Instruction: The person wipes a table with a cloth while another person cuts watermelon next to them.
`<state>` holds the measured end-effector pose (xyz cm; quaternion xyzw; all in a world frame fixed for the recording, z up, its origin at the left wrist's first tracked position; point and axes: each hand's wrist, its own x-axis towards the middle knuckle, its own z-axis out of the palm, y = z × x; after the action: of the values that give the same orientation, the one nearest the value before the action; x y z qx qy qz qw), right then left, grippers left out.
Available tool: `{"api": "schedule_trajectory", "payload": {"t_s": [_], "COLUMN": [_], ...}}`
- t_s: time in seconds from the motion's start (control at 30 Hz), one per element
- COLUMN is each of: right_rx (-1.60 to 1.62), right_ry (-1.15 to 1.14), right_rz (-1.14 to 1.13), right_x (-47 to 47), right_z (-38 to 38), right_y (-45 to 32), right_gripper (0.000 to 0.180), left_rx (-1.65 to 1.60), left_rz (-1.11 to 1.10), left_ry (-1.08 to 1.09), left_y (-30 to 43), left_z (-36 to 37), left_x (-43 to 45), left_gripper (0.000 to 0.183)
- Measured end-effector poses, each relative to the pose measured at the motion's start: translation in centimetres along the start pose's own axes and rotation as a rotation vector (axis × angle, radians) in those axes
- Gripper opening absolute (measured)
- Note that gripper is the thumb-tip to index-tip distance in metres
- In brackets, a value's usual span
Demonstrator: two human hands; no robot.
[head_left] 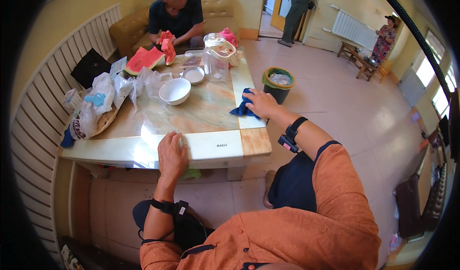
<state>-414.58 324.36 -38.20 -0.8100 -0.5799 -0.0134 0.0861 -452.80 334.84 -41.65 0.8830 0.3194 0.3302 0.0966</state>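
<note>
My right hand (261, 104) presses a blue cloth (241, 109) onto the pale right border of the marble-topped table (212, 121). My left hand (172, 154) rests on the table's near edge with nothing seen in it; its palm is hidden. Between and beyond my hands stand a white bowl (175, 91) and a smaller white dish (193, 75). Behind them is a clear plastic jug (216, 67), in front of a white lidded pot (215, 42) and a pink teapot (229, 36). Cut watermelon (145, 60) lies at the far left part of the table.
Plastic bags (103, 90) and a wicker tray (107, 121) crowd the table's left side, near a black bag (91, 68). A lined waste bin (279, 81) stands right of the table. Across it, a person (176, 15) on a sofa holds watermelon. Two other people stand farther off.
</note>
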Motion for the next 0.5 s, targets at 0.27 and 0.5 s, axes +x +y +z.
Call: {"api": "schedule_trajectory", "payload": {"t_s": [0.27, 0.5], "right_rx": [0.088, 0.118], "right_ry": [0.126, 0.215], "right_rz": [0.080, 0.156], "right_x": [6.6, 9.3], "right_z": [2.4, 3.6], "right_y": [2.8, 1.9], "right_gripper": [0.048, 0.050], "left_rx": [0.006, 0.013], "left_rz": [-0.021, -0.048], "left_ry": [-0.035, -0.062], "left_y": [0.3, 0.7], "left_z": [-0.1, -0.2], "left_x": [0.1, 0.3], "left_gripper": [0.043, 0.041]}}
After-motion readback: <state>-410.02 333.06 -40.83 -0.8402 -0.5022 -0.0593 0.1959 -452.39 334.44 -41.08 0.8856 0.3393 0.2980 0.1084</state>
